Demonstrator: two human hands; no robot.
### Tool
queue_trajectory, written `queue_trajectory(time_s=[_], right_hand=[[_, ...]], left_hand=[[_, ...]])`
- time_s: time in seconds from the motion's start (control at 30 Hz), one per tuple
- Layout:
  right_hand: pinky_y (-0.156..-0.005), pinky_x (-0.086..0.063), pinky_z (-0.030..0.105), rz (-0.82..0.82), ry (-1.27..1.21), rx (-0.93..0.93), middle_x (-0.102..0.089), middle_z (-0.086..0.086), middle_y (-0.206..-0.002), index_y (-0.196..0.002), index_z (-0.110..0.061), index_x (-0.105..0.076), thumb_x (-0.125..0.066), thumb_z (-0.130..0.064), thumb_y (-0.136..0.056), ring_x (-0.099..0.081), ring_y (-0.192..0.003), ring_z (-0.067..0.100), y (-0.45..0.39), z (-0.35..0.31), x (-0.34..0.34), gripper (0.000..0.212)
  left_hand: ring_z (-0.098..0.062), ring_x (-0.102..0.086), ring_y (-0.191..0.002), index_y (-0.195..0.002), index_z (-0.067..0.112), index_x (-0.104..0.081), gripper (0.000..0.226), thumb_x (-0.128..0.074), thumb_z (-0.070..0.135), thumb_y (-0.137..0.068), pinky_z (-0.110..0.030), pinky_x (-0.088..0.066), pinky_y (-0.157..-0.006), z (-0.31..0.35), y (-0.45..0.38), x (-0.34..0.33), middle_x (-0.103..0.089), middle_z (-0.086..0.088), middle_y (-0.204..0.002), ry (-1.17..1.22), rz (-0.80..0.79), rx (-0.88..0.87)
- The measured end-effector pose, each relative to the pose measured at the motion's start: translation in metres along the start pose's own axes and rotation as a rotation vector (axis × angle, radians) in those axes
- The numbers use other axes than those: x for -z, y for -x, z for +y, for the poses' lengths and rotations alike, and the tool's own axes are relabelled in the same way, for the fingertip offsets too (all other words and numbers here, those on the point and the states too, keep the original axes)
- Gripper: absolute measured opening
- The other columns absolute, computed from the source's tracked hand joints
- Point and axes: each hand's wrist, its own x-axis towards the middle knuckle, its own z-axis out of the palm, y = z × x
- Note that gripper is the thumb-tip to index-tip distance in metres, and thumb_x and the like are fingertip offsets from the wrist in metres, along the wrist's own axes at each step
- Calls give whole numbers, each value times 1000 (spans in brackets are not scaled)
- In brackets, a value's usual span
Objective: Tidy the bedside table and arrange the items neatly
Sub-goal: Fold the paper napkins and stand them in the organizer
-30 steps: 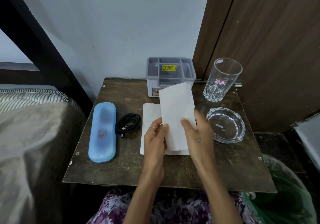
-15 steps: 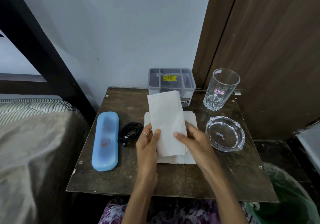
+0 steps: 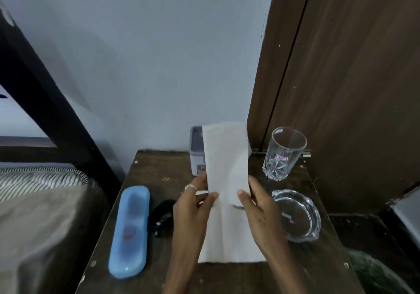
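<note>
Both hands hold a folded white tissue [image 3: 226, 162] upright above the dark wooden bedside table [image 3: 250, 275]. My left hand [image 3: 195, 205] pinches its lower left edge and my right hand [image 3: 256, 205] its lower right edge. Another white tissue [image 3: 227, 239] lies flat on the table under my hands. A long blue plastic case [image 3: 129, 230] lies at the left, a coiled black cable [image 3: 162, 216] beside it, partly hidden by my left hand. A grey organiser box [image 3: 196, 150] stands at the back, mostly hidden by the held tissue.
A tall clear glass [image 3: 284, 153] stands at the back right and a glass ashtray [image 3: 297, 216] lies in front of it. A bed with a striped cover [image 3: 41, 203] is at the left, a wooden door [image 3: 352, 78] at the right, a green bag [image 3: 381, 273] below right.
The held tissue has been raised upright and now hides most of the grey box. The camera has tilted up, so the table sits lower in the frame.
</note>
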Motion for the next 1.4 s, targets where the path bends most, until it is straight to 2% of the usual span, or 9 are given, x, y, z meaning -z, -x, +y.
queue_trajectory(time_s=[0.1, 0.2, 0.3, 0.37, 0.6, 0.9, 1.1, 1.27, 1.4], right_hand=[[-88, -51, 25, 48, 69, 154, -61, -12, -109, -120, -30, -52, -48, -14, -95, -60, -98, 6, -36, -18, 3, 31], [-91, -50, 28, 129, 152, 278, -63, 0, -116, -122, -16, -56, -52, -11, -93, -60, -103, 15, -78, -28, 4, 30], [-77, -41, 4, 167, 250, 362, -60, 3, -107, -120, -9, -57, -51, -9, -93, -58, -95, 14, -110, -29, 0, 27], [-64, -36, 1, 190, 321, 401, -55, 2, -97, -116, -6, -58, -49, -8, -94, -52, -85, 12, -122, -27, -4, 24], [-67, -51, 34, 219, 392, 360, -63, 9, -82, -88, -10, -58, -60, -13, -88, -59, -79, 23, -135, -12, -6, 4], [-70, -48, 35, 273, 549, 340, -55, 6, -88, -99, -14, -62, -61, -13, -85, -55, -89, 27, -129, -11, -17, 13], [-66, -43, 36, 332, 571, 433, -63, 7, -84, -83, -7, -63, -62, 3, -78, -40, -79, 18, -130, -8, -21, 12], [-63, -40, 34, 321, 555, 420, -56, 3, -75, -84, -9, -60, -61, 7, -74, -40, -79, 19, -131, -9, -22, 19], [-66, -39, 31, 235, 512, 379, -64, 5, -91, -103, -12, -55, -65, -4, -80, -44, -87, 17, -133, -13, -17, 26]], left_hand=[[6, -62, -82, -102, 39, -53, 40, -59, 4, -86, 1, -45, -65, 22, -36, -6, -59, 23, -92, -41, 17, -112], [-3, -62, -88, -110, 25, -57, 29, -58, 6, -88, -1, -46, -68, 31, -74, -12, -64, 11, -99, -116, 56, -167], [-6, -61, -85, -100, 25, -55, 22, -57, 6, -88, 2, -43, -68, 28, -98, -19, -64, 8, -94, -161, 110, -218], [-4, -59, -80, -98, 22, -54, 20, -58, 6, -88, 3, -41, -65, 22, -108, -22, -62, 7, -93, -188, 127, -204], [-5, -47, -71, -85, 24, -50, 17, -63, 14, -84, -14, -34, -59, 1, -129, -14, -59, -5, -95, -447, 110, -155], [-28, -46, -90, -83, 5, -51, 4, -54, 2, -83, -43, -45, -72, 8, -117, -22, -43, 0, -76, -573, 122, -180], [-24, -34, -79, -63, 20, -24, 42, -52, -7, -76, -35, -28, -64, 6, -114, -29, -24, 8, -65, -641, 182, -218], [-25, -54, -78, -90, 10, -48, 16, -59, 3, -81, -37, -46, -65, 1, -125, -25, -56, -3, -84, -462, 94, -146], [0, -54, -72, -101, 12, -56, 18, -63, 13, -85, -5, -43, -58, 2, -131, -12, -59, 5, -89, -248, -35, -77]])
